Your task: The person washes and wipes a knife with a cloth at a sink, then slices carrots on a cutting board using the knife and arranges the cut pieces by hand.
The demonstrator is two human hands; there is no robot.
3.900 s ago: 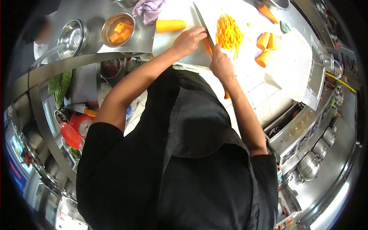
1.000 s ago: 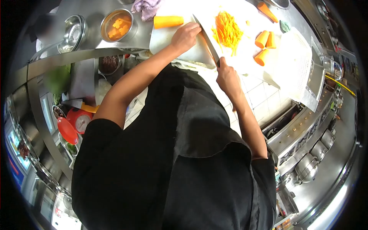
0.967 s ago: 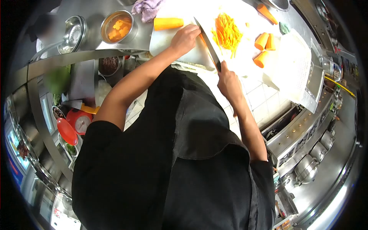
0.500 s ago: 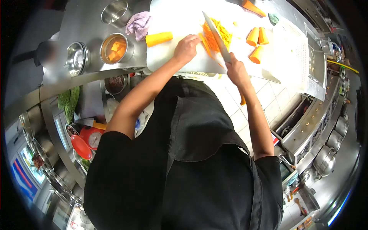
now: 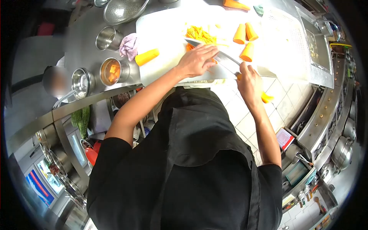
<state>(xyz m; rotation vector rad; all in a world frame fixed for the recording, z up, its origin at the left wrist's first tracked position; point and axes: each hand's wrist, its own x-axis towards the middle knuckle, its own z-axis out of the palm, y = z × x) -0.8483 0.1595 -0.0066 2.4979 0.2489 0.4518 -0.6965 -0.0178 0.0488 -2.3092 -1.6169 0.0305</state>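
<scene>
My right hand (image 5: 250, 82) is wrapped round the handle of a kitchen knife (image 5: 227, 60); the handle's yellow end sticks out below it. The blade slants up to the left across the white cutting board (image 5: 161, 32). Over the blade lies my left hand (image 5: 197, 61), fingers stretched out, partly covering the blade and some orange strips. A heap of carrot strips (image 5: 201, 33) sits just beyond the knife. Several thick peeled carrot pieces (image 5: 240, 34) lie to its right. Another carrot piece (image 5: 147, 57) rests near the board's left edge.
Left of the board are a purple cloth (image 5: 129, 46), a steel pot (image 5: 125, 72) holding orange pieces, an unfilled-looking pot (image 5: 108, 37), stacked bowls (image 5: 80, 82) and a colander (image 5: 122, 11). On the right stands a white perforated tray (image 5: 283, 50). A person (image 5: 55, 82) is at far left.
My left hand has moved from beside the strips onto the knife area, its fingers now extended. The knife has swung from steep to flatter. The whole view has shifted slightly.
</scene>
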